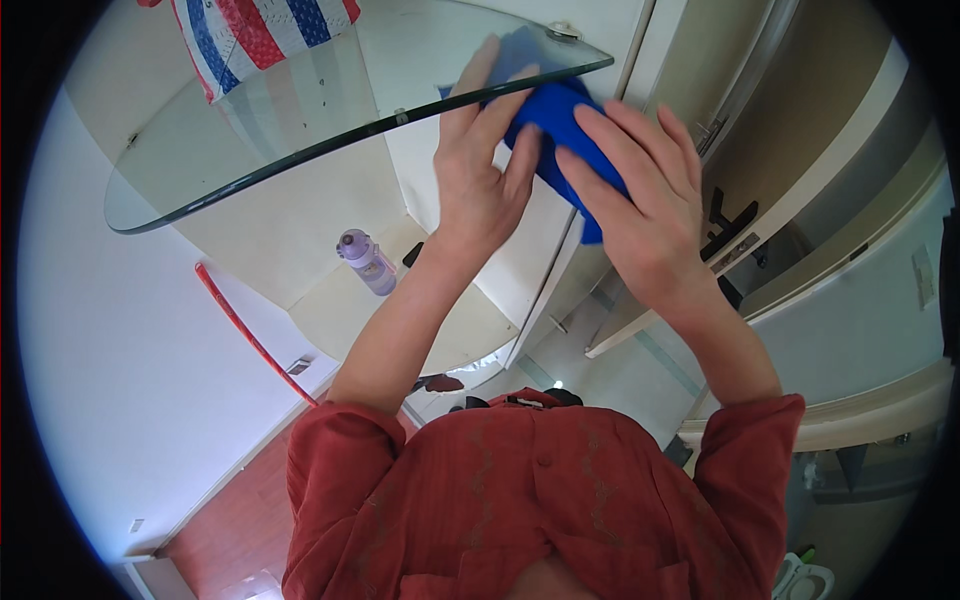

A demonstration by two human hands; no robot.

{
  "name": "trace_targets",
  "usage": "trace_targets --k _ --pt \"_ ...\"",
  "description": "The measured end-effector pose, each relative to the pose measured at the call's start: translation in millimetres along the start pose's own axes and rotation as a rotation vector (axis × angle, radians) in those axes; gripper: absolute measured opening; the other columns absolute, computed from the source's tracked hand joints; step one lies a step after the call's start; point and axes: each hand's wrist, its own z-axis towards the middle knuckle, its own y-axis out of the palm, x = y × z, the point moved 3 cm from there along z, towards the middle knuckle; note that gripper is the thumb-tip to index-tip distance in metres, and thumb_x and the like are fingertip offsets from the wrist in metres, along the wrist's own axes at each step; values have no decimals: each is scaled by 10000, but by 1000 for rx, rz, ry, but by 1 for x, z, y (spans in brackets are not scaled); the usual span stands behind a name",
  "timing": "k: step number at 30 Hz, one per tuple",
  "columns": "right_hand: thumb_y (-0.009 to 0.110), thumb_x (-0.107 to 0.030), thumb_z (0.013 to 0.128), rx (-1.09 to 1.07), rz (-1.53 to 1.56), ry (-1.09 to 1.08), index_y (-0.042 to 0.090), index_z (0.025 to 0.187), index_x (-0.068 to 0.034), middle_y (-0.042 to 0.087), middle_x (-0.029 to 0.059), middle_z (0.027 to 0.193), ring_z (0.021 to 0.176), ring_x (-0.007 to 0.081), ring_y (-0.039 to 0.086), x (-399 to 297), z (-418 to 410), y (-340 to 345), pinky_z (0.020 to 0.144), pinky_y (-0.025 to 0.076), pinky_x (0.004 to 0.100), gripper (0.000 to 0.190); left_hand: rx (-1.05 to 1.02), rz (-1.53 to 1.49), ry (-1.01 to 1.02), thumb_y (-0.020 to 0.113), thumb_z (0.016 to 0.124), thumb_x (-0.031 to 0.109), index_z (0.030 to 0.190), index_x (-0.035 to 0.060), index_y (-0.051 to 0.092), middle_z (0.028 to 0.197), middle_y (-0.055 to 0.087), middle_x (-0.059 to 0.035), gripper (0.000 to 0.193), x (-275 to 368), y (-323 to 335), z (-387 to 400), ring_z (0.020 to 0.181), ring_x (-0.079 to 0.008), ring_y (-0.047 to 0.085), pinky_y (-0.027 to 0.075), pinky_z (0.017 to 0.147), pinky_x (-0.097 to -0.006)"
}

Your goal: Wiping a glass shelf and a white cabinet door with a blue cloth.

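A glass shelf [300, 127] with a dark front edge crosses the upper left. My left hand [484, 154] is at the shelf's edge near its right end, its fingers spread and some of them seen over the edge. A blue cloth [574, 142] lies between my hands; part of it shows faintly through the glass. My right hand [645, 195] presses on the cloth with its fingers spread over it, just below the right corner of the shelf. Whether my left fingers grip the cloth cannot be told.
A striped woven bag [262, 37] rests on the glass. Below, a purple water bottle [367, 262] and a dark object [412, 255] stand on a lower cream shelf [450, 322]. A red tube [247, 330] runs along the left wall. An open door with a black handle [731, 225] is at right.
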Motion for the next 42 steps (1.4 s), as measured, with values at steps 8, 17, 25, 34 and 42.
trace_targets --k 8,17,25,34,42 --pt "570 -102 736 -486 -44 -131 634 1015 125 573 251 1208 1215 363 481 -34 -72 67 1101 303 473 365 -135 70 -190 447 875 -16 1423 -43 328 1499 212 -302 562 -63 37 -126 1362 -461 289 278 1112 -422" --pt "555 -150 768 -892 20 -151 671 1012 78 609 229 1140 1184 350 486 -118 -232 168 1118 251 478 353 -420 -346 -1353 475 942 119 1445 -45 250 1357 450 -270 575 -126 83 -385 1237 -367 488 426 990 -382" --pt "585 -117 757 -1134 481 193 668 889 -49 642 130 946 901 263 626 -109 -208 101 730 508 378 170 -162 -504 -1744 475 921 96 1001 -64 616 891 656 -114 228 -107 77 -354 787 -186 640 535 717 -311" --pt "657 -300 882 -604 1057 1344 343 1369 37 599 252 1153 858 302 690 -60 -265 110 727 552 360 671 -419 87 -1019 551 845 32 1464 -54 169 857 668 -226 732 -70 65 -275 745 -356 673 531 688 -415" --pt "688 -182 865 -143 1463 1563 475 1247 32 627 150 1082 899 162 628 -50 -277 120 804 518 285 487 -561 175 -770 614 816 39 1490 -19 40 735 636 -174 887 -11 67 -233 676 -338 672 533 602 -389"
